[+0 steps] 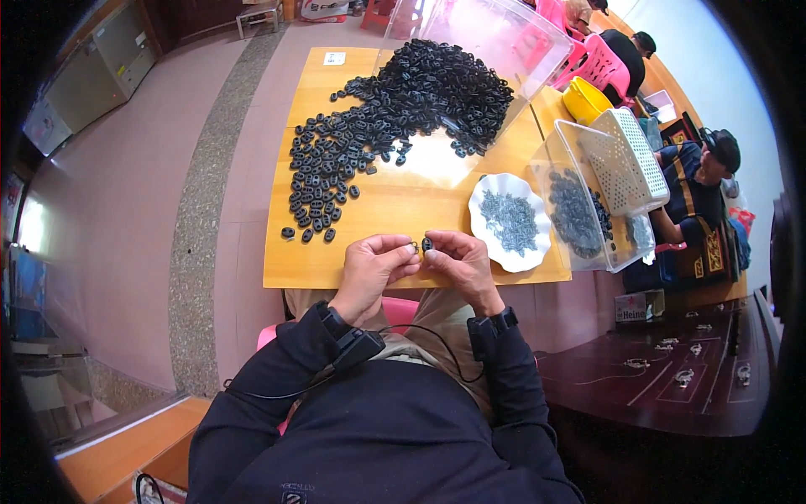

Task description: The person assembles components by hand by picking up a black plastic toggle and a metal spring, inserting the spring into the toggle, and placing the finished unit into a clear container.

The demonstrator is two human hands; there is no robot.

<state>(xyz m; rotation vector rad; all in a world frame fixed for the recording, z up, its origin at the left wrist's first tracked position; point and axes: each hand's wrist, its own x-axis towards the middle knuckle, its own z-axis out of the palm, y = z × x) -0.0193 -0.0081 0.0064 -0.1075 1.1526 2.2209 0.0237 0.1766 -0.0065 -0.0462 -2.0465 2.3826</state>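
Pinching small black oval part [427, 244] in right hand [457, 262]; left hand [374, 265] pinching tiny metal piece [414, 246], at frame centre, above wooden table [395, 210].

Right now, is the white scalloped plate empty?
No. The white scalloped plate holds a heap of small grey metal parts, to the right of the person's right hand.

Wooden table [369, 210] carries black parts [369, 134], white plate [480, 220], clear bins [558, 160].
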